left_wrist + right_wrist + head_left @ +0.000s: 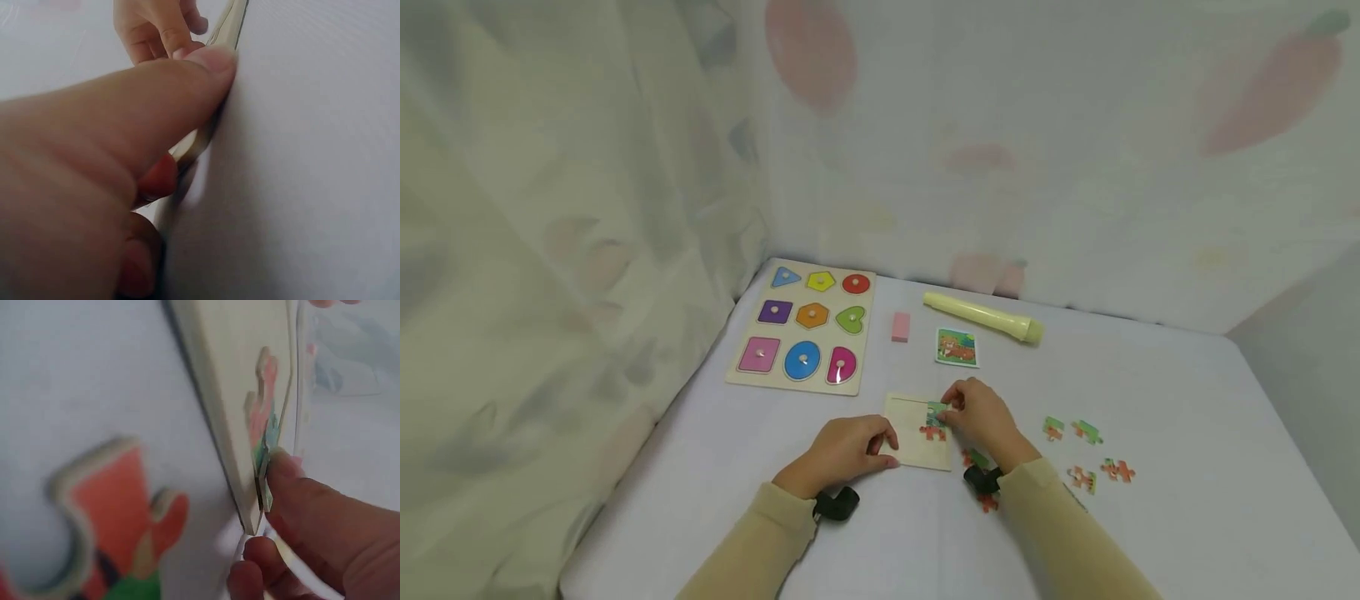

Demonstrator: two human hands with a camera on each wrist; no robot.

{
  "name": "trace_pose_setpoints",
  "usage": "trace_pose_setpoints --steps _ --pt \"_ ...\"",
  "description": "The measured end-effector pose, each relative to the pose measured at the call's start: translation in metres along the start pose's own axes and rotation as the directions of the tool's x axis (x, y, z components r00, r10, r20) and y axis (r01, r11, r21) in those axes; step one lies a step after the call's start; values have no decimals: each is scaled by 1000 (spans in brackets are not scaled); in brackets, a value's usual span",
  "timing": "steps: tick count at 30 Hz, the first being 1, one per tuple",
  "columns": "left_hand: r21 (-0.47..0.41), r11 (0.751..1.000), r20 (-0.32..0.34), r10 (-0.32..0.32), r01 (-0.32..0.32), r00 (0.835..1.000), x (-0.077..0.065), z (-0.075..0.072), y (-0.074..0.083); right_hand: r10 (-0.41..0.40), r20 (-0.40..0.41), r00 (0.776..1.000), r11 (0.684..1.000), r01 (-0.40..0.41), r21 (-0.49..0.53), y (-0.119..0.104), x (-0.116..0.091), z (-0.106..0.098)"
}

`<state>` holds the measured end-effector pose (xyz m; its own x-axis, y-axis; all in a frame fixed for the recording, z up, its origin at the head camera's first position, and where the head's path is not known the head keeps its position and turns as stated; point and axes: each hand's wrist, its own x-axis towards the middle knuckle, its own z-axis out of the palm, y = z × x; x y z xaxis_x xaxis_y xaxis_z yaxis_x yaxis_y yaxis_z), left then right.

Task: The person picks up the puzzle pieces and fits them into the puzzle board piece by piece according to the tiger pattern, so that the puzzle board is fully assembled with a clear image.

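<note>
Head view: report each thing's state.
Puzzle tray: flat, partly filled
Loose puzzle pieces: separated, scattered
Shape board: all nine shapes seated
Picture card: face up
Yellow tube: lying on its side
Pink block: untouched
Left hand: holding the tray's edge
Right hand: pinching a green piece

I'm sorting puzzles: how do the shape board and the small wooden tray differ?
The shape board is larger than the wooden tray. The board holds knobbed shapes; the tray holds jigsaw pieces. The left hand touches the tray, not the board. Both are pale and four-sided.
</note>
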<state>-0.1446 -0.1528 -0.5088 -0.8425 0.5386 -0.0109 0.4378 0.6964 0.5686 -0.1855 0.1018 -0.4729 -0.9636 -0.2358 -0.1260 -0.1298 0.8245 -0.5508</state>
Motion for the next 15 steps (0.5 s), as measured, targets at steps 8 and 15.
trace_pose_setpoints --steps 8,15 --pt "16 999 -10 28 -28 1000 0 2 2 -366 55 929 815 348 -463 -2 -34 4" --pt "9 1000 -6 15 -15 1000 2 1 1 -366 27 930 754 314 -577 6 -50 3"
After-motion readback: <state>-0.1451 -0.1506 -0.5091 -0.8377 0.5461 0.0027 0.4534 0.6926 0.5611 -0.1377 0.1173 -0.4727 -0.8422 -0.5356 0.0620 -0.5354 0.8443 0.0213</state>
